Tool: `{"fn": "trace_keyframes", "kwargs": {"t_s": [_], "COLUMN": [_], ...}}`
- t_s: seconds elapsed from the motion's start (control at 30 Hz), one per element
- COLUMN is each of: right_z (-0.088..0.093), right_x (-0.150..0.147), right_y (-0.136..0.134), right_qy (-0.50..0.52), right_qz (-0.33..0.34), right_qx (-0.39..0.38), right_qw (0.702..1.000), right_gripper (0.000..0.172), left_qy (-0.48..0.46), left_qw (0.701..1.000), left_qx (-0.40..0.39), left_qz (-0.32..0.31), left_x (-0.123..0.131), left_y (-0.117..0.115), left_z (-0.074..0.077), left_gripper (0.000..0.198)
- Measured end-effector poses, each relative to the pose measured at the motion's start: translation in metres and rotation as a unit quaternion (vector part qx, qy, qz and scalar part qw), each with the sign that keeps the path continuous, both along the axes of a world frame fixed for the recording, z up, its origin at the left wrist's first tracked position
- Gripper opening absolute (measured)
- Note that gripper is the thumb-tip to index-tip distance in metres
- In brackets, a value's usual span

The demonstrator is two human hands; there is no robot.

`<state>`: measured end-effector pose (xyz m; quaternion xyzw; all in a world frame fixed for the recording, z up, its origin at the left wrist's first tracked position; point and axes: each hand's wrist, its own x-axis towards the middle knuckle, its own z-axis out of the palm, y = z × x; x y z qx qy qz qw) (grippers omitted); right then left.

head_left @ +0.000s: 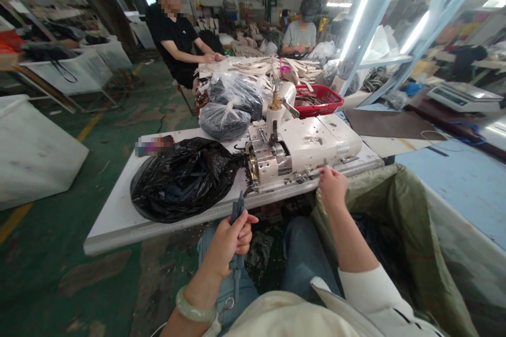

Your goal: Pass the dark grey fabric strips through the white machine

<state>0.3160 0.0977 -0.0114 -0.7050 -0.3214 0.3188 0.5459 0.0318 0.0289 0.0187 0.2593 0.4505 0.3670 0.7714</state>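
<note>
**Q:** What does the left hand (231, 242) grip?

**A:** A dark strip (237, 208), clenched in the fist at 6 o'clock, its lower end hanging.

**Q:** And the right hand (332, 188)?

**A:** Raised at 1 o'clock beside the machine (304, 147), fingers pinched on something too thin to make out.

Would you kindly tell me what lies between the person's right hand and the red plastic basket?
In the head view, a white industrial machine stands between the right hand and the red plastic basket.
</note>
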Motion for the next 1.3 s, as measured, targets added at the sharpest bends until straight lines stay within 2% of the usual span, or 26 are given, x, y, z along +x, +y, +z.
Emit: {"fn": "trace_keyframes", "kwargs": {"t_s": [0.03,0.07,0.1,0.17,0.2,0.23,0.27,0.3,0.37,0.4,0.43,0.47,0.5,0.57,0.67,0.83,0.97,1.07,1.2,1.3], "right_z": [-0.007,-0.015,-0.024,-0.038,-0.041,-0.042,-0.039,-0.034,-0.021,-0.015,-0.01,-0.006,-0.004,-0.004,-0.009,-0.014,-0.009,-0.006,-0.009,-0.009], "right_x": [0.023,0.047,0.069,0.105,0.114,0.117,0.112,0.1,0.058,0.032,0.005,-0.021,-0.044,-0.077,-0.095,-0.091,-0.081,-0.072,-0.069,-0.07], "right_y": [-0.025,-0.051,-0.076,-0.117,-0.131,-0.139,-0.142,-0.141,-0.128,-0.119,-0.111,-0.103,-0.097,-0.089,-0.085,-0.084,-0.082,-0.082,-0.086,-0.093], "right_qy": [-0.033,-0.115,-0.207,-0.355,-0.405,-0.433,-0.437,-0.411,-0.27,-0.169,-0.075,-0.007,0.03,0.041,0.006,0.004,0.107,0.191,0.239,0.213], "right_qz": [-0.038,-0.099,-0.15,-0.194,-0.199,-0.189,-0.164,-0.115,0.043,0.136,0.218,0.283,0.324,0.365,0.374,0.352,0.245,0.188,0.171,0.19], "right_qx": [-0.018,-0.058,-0.115,-0.235,-0.265,-0.268,-0.246,-0.205,-0.112,-0.078,-0.057,-0.052,-0.049,-0.042,-0.025,-0.014,0.016,0.055,0.094,0.109], "right_qw": [0.999,0.987,0.96,0.884,0.852,0.84,0.85,0.881,0.955,0.973,0.971,0.958,0.944,0.929,0.927,0.936,0.963,0.962,0.951,0.952], "right_gripper": [0.041,0.043,0.044,0.048,0.054,0.06,0.063,0.061,0.053,0.051,0.051,0.051,0.051,0.052,0.052,0.05,0.044,0.036,0.028,0.024], "left_qy": [-0.012,-0.027,-0.042,-0.071,-0.084,-0.095,-0.104,-0.113,-0.129,-0.133,-0.135,-0.133,-0.129,-0.113,-0.085,-0.091,-0.089,-0.09,-0.097,-0.106], "left_qw": [1.0,0.999,0.998,0.993,0.99,0.987,0.984,0.981,0.974,0.97,0.968,0.966,0.965,0.963,0.963,0.965,0.974,0.983,0.985,0.979], "left_qx": [-0.004,-0.011,-0.018,-0.035,-0.043,-0.05,-0.055,-0.059,-0.071,-0.078,-0.085,-0.092,-0.096,-0.104,-0.117,-0.138,-0.127,-0.114,-0.118,-0.149], "left_qz": [-0.015,-0.032,-0.049,-0.085,-0.103,-0.118,-0.132,-0.146,-0.174,-0.186,-0.195,-0.203,-0.209,-0.222,-0.227,-0.206,-0.167,-0.116,-0.083,-0.088], "left_x": [0.0,0.001,0.001,0.003,0.005,0.007,0.01,0.014,0.022,0.026,0.03,0.033,0.035,0.035,0.031,0.02,0.014,0.011,0.01,0.012], "left_y": [0.001,0.002,0.002,0.004,0.004,0.005,0.004,0.004,0.001,-0.001,-0.003,-0.005,-0.008,-0.013,-0.018,-0.021,-0.018,-0.014,-0.009,-0.007], "left_z": [0.001,0.001,0.001,0.0,0.0,-0.001,-0.002,-0.003,-0.007,-0.009,-0.011,-0.013,-0.014,-0.016,-0.018,-0.021,-0.023,-0.024,-0.022,-0.019], "left_gripper": [0.041,0.041,0.04,0.039,0.037,0.036,0.035,0.035,0.035,0.035,0.034,0.032,0.031,0.03,0.032,0.032,0.031,0.028,0.029,0.037]}}
